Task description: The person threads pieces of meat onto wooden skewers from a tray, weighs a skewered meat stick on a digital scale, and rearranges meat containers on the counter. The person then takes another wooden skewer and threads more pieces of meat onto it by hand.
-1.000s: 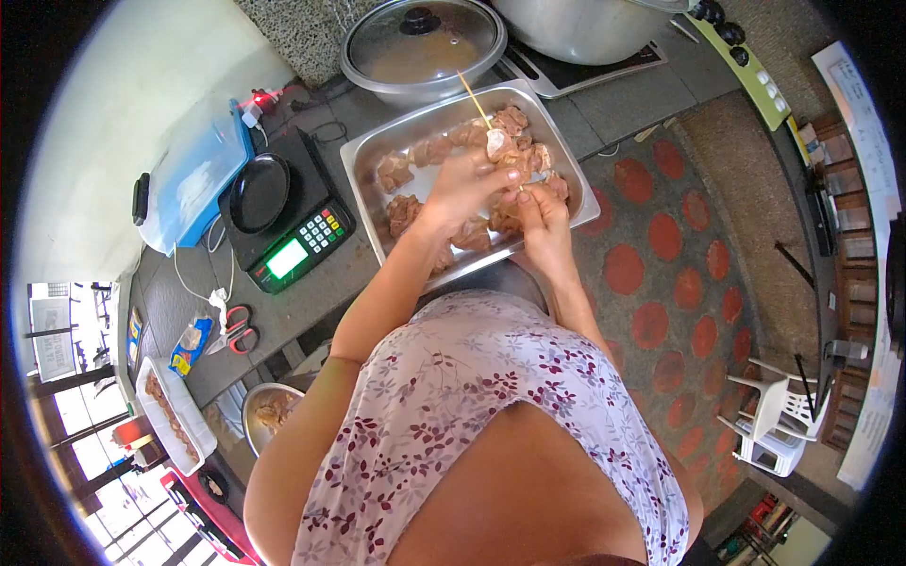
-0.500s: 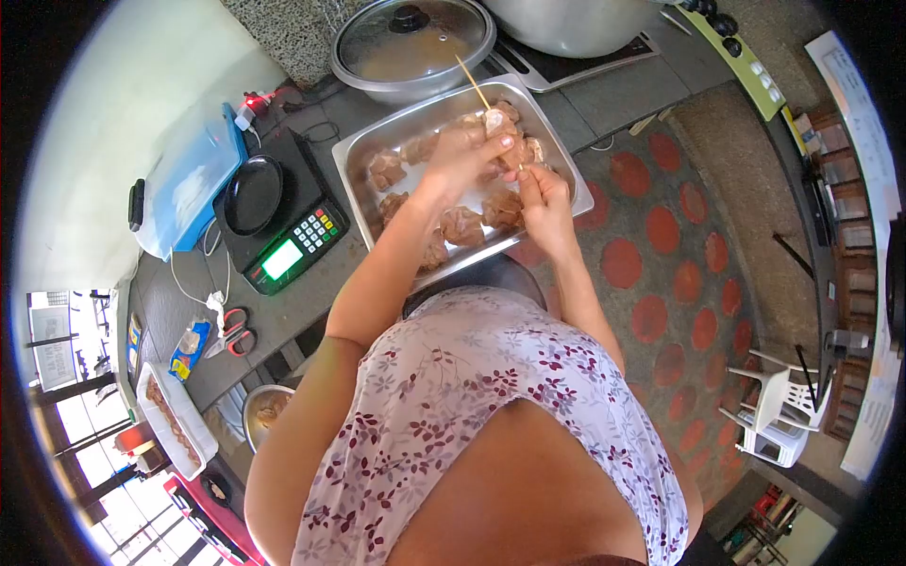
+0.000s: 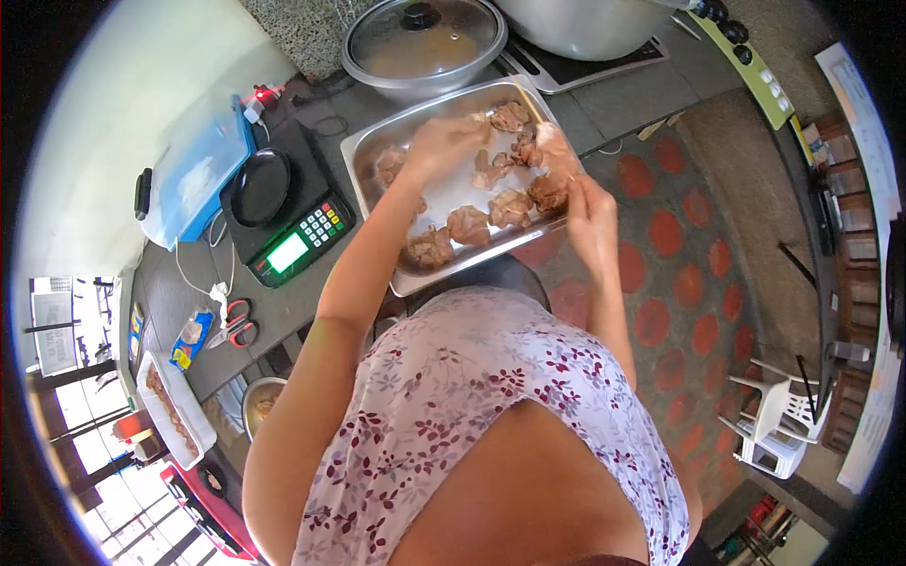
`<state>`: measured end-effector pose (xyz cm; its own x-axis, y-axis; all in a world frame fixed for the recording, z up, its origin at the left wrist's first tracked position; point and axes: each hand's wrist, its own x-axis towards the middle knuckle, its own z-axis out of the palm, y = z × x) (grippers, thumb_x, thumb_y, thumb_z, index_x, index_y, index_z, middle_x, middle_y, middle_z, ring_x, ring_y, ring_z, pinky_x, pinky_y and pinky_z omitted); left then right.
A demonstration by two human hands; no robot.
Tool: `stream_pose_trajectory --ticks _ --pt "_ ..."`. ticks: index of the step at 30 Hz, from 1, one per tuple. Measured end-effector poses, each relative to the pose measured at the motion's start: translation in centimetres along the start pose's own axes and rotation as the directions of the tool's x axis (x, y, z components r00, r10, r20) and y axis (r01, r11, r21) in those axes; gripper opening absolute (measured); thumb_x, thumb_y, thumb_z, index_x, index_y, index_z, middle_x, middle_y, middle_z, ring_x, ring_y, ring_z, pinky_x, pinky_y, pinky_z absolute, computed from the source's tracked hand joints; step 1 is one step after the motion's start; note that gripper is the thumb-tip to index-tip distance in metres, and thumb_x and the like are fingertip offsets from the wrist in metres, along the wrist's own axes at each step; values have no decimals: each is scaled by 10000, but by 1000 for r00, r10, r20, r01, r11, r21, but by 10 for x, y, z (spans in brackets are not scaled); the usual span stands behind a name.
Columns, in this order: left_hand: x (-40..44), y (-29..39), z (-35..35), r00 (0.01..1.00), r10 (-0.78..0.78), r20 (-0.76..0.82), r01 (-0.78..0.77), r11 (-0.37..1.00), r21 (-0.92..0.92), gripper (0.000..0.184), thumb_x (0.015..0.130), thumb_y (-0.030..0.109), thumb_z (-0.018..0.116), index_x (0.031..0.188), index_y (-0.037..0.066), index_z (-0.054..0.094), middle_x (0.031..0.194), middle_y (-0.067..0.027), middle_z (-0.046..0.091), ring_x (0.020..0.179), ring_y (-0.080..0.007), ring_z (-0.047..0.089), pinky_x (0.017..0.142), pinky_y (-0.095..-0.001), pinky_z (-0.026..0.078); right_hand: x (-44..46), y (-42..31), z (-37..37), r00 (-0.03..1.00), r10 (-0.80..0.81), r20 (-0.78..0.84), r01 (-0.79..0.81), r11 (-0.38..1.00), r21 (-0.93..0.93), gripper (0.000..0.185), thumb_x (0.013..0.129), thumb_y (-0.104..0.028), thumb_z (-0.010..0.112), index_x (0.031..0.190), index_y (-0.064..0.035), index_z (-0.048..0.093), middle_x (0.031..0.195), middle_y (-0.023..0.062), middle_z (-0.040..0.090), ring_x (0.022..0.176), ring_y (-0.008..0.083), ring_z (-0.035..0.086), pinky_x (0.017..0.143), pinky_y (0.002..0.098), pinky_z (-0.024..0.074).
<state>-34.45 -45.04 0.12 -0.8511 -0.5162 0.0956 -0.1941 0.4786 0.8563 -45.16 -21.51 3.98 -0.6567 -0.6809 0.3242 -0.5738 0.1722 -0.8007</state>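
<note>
My right hand (image 3: 592,209) is closed on the lower end of a wooden skewer (image 3: 525,102). Pieces of raw meat (image 3: 557,156) are threaded along it, and it slants up and left over the right side of a steel tray (image 3: 353,156). Over the tray's upper left part, my left hand (image 3: 448,146) is blurred by motion, so its fingers cannot be made out. Several chunks of raw meat (image 3: 468,224) lie in the tray, some of them partly hidden behind my left hand and forearm.
A lidded pot (image 3: 425,47) and a large steel pot (image 3: 590,28) stand behind the tray. Left of it are a scale (image 3: 288,253) bearing a black dish (image 3: 257,189), scissors (image 3: 241,324), a blue tub (image 3: 203,179) and a white container (image 3: 156,377) of meat. A white chair (image 3: 776,406) stands at right.
My left hand has come off the meat on the skewer and moved left over the tray. My right hand has moved right and slightly down with the skewer. The view has shifted slightly.
</note>
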Motion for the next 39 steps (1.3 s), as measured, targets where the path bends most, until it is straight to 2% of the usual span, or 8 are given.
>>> stream_pose_trajectory --ticks 2,3,4,12,14,17,26,39 --pt "-8 -4 -3 989 -110 -99 126 979 163 271 790 249 673 946 28 686 858 -134 686 755 -225 663 706 -334 517 -8 6 -14 999 39 -35 -39 999 13 220 917 -118 456 877 9 631 592 41 522 568 85 445 527 271 371" --pt "-9 -2 0 989 -114 -97 128 979 160 271 790 249 673 946 28 686 858 -134 686 755 -225 663 706 -334 517 -12 1 -24 980 195 46 -194 981 -27 218 898 -125 464 903 17 630 770 212 629 701 304 634 643 368 464" --pt "-9 0 5 992 -85 -96 106 964 243 279 759 248 687 926 24 688 822 -152 679 751 -255 664 704 -350 518 -17 1 -26 979 197 50 -195 980 -30 218 898 -125 464 903 17 630 770 212 629 701 304 634 643 368 464" --pt "9 14 22 995 -96 -5 83 837 540 208 711 176 628 818 4 678 788 -194 660 697 -284 661 663 -395 521 -47 2 -21 975 217 49 -222 963 154 241 942 -141 455 889 10 635 643 -32 501 591 45 382 532 232 321" --pt "19 -13 15 930 -289 228 301 953 -22 232 777 166 675 925 -12 668 787 -124 670 704 -177 646 615 -296 535 -49 -2 -27 962 262 74 -270 953 136 239 943 -142 457 890 8 635 669 -24 527 617 47 407 556 229 339" --pt "18 -7 6 901 -328 285 412 853 -320 238 812 116 636 1028 16 640 858 -57 656 715 -105 609 615 -235 528 -54 -1 -29 944 309 112 -322 938 130 235 942 -140 457 889 6 635 697 -19 556 643 49 432 577 226 357" --pt "4 14 -9 860 -216 461 494 574 -653 383 852 157 620 1200 18 538 1062 -66 615 959 -140 569 810 -291 495 -60 3 -23 968 226 112 -243 956 166 243 943 -134 445 894 8 635 658 -52 504 593 30 375 525 219 302" --pt "-1 24 -8 867 -394 304 496 642 -584 294 878 160 598 1108 1 507 1000 -178 647 882 -202 646 768 -317 530 -62 -3 -22 958 251 141 -272 949 160 249 949 -162 454 885 -8 639 568 -65 434 519 26 316 470 227 256"
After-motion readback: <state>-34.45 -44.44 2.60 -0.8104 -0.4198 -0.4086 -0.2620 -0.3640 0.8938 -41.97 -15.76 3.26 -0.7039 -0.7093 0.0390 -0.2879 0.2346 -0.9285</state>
